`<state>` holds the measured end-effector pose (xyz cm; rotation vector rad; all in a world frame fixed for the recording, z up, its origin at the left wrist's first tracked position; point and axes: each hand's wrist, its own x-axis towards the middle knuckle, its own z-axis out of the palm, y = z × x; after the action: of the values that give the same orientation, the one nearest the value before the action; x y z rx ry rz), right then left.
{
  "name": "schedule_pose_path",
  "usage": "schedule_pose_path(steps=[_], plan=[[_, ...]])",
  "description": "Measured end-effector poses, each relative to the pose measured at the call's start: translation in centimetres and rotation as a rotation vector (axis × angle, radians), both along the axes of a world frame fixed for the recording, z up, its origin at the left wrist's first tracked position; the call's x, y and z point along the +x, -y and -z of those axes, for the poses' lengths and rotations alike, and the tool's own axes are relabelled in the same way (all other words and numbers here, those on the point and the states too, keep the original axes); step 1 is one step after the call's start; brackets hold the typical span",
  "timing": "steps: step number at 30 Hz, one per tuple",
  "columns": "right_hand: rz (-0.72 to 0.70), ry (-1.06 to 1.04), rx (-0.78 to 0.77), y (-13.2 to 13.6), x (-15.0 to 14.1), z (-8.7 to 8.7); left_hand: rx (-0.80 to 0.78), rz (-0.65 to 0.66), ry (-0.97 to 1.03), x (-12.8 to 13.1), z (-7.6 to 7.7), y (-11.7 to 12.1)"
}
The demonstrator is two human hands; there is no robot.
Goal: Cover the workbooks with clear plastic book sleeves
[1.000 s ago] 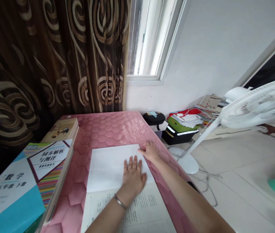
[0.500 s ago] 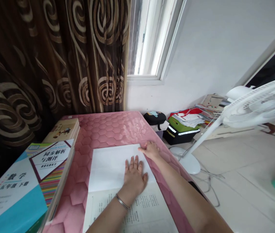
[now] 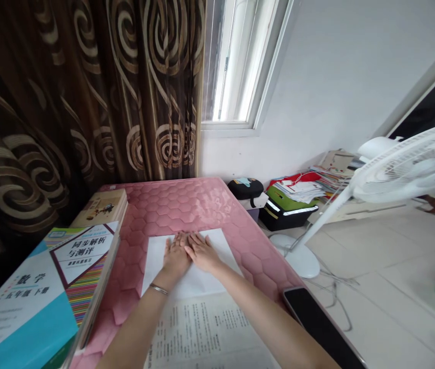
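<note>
A book or booklet lies open on the pink padded table cover, with a blank white page on its far side and a printed page nearer me. My left hand, a silver bangle on its wrist, rests flat on the white page with fingers stretched forward. Beside it and touching it, my right hand also lies flat on that page. Neither hand grips anything. My forearms cover parts of the printed page.
Stacked workbooks and a tan-covered book pile stand at the left. A black phone lies by the table's right edge. Beyond are a white fan, cables on the floor, and a black-and-green storage box. A patterned curtain hangs behind.
My right hand has moved left from the page's far right corner to beside my left hand. My left hand has slid left and away from me. The phone shows more now.
</note>
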<state>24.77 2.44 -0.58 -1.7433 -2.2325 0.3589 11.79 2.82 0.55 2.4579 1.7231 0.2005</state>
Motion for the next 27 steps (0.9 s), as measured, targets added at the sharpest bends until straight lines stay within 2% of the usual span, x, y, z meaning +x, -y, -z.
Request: schedule_pose_path(steps=[3,10,15,17,20,24,27], plan=[[0.070,0.049,-0.043,-0.1,0.6,0.3,-0.008,-0.040,-0.039,-2.1,0.4,-0.9],[0.261,0.110,-0.058,0.0,5.8,0.6,0.025,-0.238,-0.132,-6.4,1.0,-1.5],[0.310,0.064,-0.063,1.3,7.6,0.8,0.013,-0.290,-0.145,-7.4,0.6,-1.3],[0.312,0.054,-0.070,3.4,7.8,0.9,0.025,-0.290,-0.138,-7.3,0.4,-1.2],[0.318,0.015,-0.027,8.4,8.0,1.6,0.033,-0.290,-0.136,-7.0,0.2,-1.1],[0.387,-0.061,0.098,16.7,8.5,3.7,0.006,-0.295,-0.169,-6.3,-0.2,-1.3],[0.430,-0.110,0.145,22.4,9.5,5.7,0.042,-0.220,-0.176,-5.4,-0.6,-1.4]])
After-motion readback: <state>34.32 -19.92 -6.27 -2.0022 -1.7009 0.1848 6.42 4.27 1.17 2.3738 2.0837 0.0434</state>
